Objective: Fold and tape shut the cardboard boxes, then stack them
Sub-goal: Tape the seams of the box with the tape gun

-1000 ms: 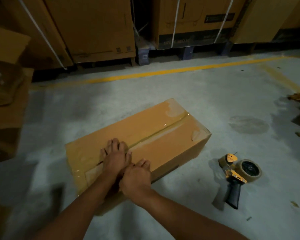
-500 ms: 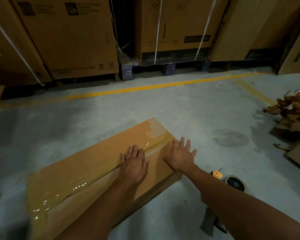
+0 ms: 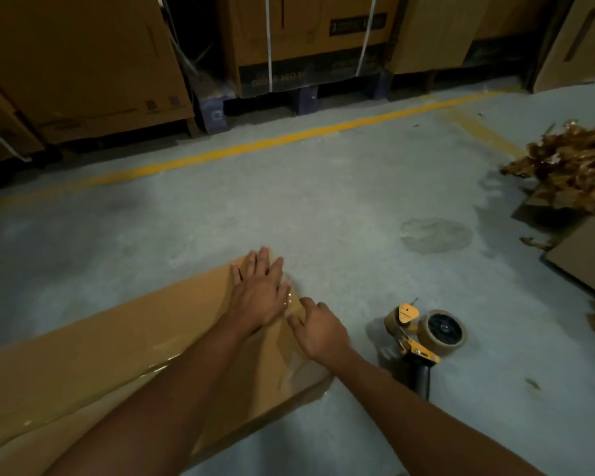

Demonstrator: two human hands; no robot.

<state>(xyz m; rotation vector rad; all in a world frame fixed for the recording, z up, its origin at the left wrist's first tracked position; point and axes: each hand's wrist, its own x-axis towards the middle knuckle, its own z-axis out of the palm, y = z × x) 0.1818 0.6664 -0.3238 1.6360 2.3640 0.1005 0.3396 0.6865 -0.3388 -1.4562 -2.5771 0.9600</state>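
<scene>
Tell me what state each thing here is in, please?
cardboard box: flaps closed, top seam taped, lying on the floor.
left hand: flat, pressing the box's far end.
right hand: pressing tape at the box's end.
tape dispenser: lying on the floor, untouched.
large carton: closed, strapped.

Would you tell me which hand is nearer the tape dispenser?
Right: the right hand touches the end of the box nearest the tape dispenser; the left hand lies flat on top, farther away.

The cardboard box (image 3: 83,355) is brown; the grey floor (image 3: 323,207) bears a yellow line (image 3: 255,146).
</scene>
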